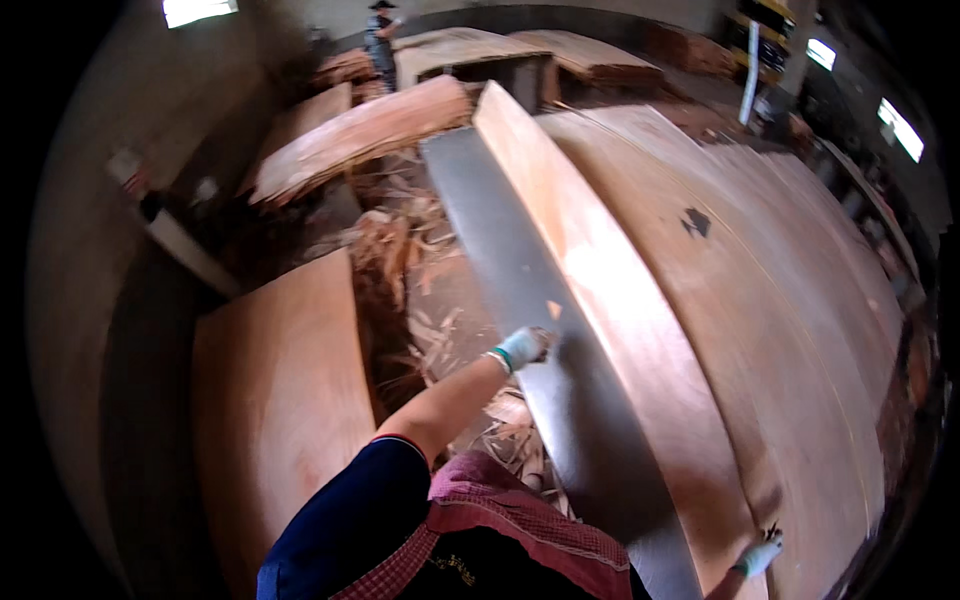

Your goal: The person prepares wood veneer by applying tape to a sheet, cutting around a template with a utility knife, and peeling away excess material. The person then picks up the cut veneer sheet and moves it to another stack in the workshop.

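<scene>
My left hand (522, 348), in a white glove with a green cuff, is over the near edge of a long grey metal tabletop (590, 420). Its fingers look curled, and whatever they may hold is hidden. A small wood chip (553, 310) lies just beyond it. A long, narrow strip of pale wood veneer (620, 290) runs along the right side of the metal top. At the lower right, my gloved right hand (762, 555) is by the strip's right edge, fingertips apart. Large veneer sheets (740, 260) spread out to the right, with a dark hole in the top one.
Veneer scraps (430, 325) litter the floor left of the metal top. A veneer sheet (285, 390) lies at the left, and a stack of veneer (365, 135) is farther back. Another person (381, 45) stands at the far end, near more stacks (590, 55).
</scene>
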Tool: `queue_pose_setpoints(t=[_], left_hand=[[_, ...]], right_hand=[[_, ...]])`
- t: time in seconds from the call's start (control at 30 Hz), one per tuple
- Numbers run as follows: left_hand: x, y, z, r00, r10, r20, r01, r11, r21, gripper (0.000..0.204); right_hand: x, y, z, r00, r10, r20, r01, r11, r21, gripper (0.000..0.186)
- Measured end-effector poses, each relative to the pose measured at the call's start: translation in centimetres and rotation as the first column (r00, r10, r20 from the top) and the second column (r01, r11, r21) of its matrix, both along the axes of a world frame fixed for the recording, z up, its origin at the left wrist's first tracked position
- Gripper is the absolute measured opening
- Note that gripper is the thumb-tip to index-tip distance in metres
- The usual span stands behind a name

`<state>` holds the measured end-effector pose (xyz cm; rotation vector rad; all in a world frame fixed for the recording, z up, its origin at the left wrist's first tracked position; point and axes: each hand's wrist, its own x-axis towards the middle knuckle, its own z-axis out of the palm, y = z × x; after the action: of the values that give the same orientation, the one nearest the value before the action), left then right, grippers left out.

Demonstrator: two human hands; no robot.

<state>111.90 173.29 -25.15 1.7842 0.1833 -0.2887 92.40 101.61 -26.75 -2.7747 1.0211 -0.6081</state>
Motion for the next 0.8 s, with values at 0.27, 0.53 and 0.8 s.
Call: queue_pose_setpoints(t=[0.27,0.53,0.8], left_hand=[[18.6,5.0,-5.6,0.861,0.214,-0.462,-0.475,0.665,-0.577,0.040],[22.4,6.6,-5.9,0.928,0.051,-0.370,-0.284,0.739,-0.611,0.025],[16.3,14.0,-3.3,0.926,0.097,-0.365,-0.301,0.773,-0.559,0.030]], right_hand=[[0.3,27.5,-0.3,0.958,-0.284,0.030,0.029,0.201,0.979,0.047],[6.2,31.5,-6.1,0.414,-0.873,0.258,-0.042,0.265,0.963,0.015],[1.7,40.3,-1.8,0.451,-0.862,0.230,-0.077,0.219,0.973,0.028]])
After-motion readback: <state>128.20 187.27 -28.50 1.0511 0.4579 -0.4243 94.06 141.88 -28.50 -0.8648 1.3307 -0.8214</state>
